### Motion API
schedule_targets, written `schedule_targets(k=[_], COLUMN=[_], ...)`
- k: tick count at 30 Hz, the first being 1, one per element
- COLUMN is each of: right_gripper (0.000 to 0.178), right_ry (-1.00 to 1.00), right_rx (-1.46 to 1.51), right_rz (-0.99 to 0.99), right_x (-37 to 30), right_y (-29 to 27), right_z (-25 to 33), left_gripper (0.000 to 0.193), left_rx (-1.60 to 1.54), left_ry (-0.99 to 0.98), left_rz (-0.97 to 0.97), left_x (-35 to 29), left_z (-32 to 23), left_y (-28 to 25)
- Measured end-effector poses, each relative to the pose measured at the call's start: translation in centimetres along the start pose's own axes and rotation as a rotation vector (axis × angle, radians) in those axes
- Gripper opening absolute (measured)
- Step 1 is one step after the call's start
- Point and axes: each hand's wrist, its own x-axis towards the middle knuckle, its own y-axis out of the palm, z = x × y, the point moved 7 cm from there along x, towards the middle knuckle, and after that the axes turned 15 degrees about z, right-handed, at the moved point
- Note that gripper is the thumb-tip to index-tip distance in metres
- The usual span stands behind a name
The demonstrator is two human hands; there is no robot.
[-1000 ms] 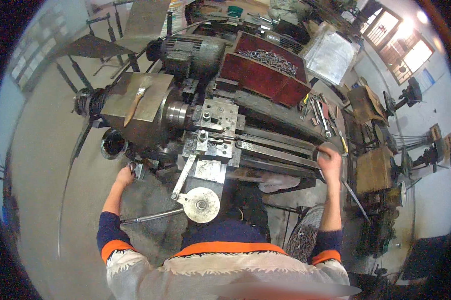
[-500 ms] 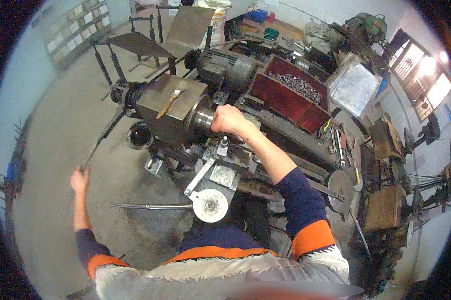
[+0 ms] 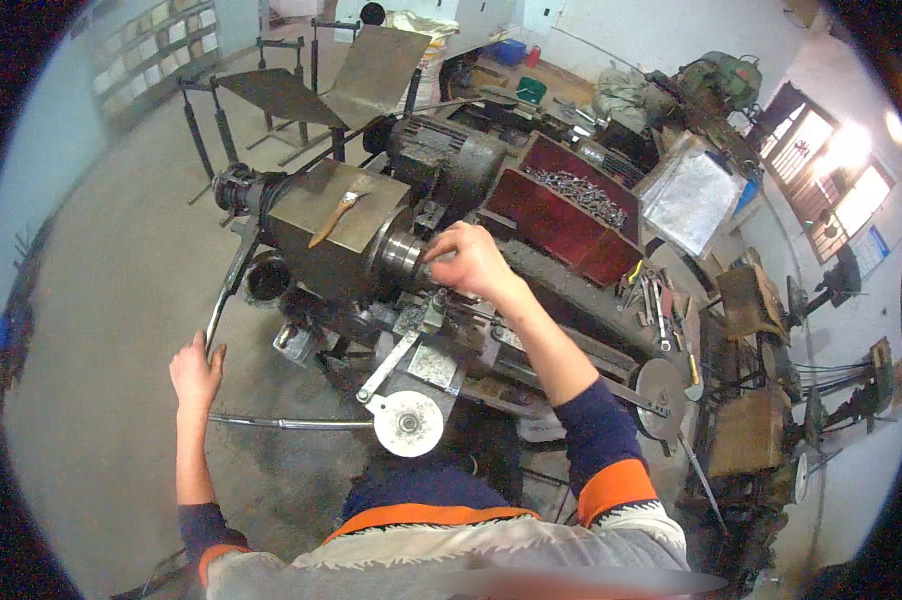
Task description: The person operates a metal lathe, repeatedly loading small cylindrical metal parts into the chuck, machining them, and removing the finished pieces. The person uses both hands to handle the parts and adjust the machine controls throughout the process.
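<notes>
My left hand (image 3: 197,372) is closed round the lower end of a long metal lever (image 3: 230,292), which rises to the left end of a small lathe's headstock (image 3: 296,210). At the headstock's other end, my right hand (image 3: 473,265) reaches to the shiny spindle nose (image 3: 404,254). Its thumb and fingers are pinched together just off the spindle's front; what they hold, if anything, is too small to tell. A wooden-handled brush (image 3: 338,215) lies on top of the headstock. Below my right hand sits the tool post (image 3: 433,308) with its lever.
A dark red bin (image 3: 561,240) of small metal parts stands behind the lathe bed, beside a motor (image 3: 446,155). Wrenches and pliers (image 3: 661,305) lie to the right. Near my body are a white round disc (image 3: 408,424) and a metal rod (image 3: 281,422) pointing left.
My left hand has swung the lever inward, to the right. My right hand has drawn slightly back from the spindle, its fist loosening into a pinch.
</notes>
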Motion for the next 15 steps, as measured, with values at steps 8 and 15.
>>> schedule_targets(k=[8,15], right_gripper=[0.036,0.036], right_ry=[-0.424,-0.295], right_rx=[-0.039,-0.037], right_rz=[-0.305,-0.362], right_x=[-4.5,-6.5], right_y=[-0.5,-0.3], right_z=[10.4,9.5], left_gripper=[0.035,0.031], left_rx=[-1.383,-1.825], left_ry=[0.607,0.615], left_rz=[0.573,0.805], left_x=[3.5,2.0], left_z=[-22.2,-28.2], left_y=[-1.3,1.0])
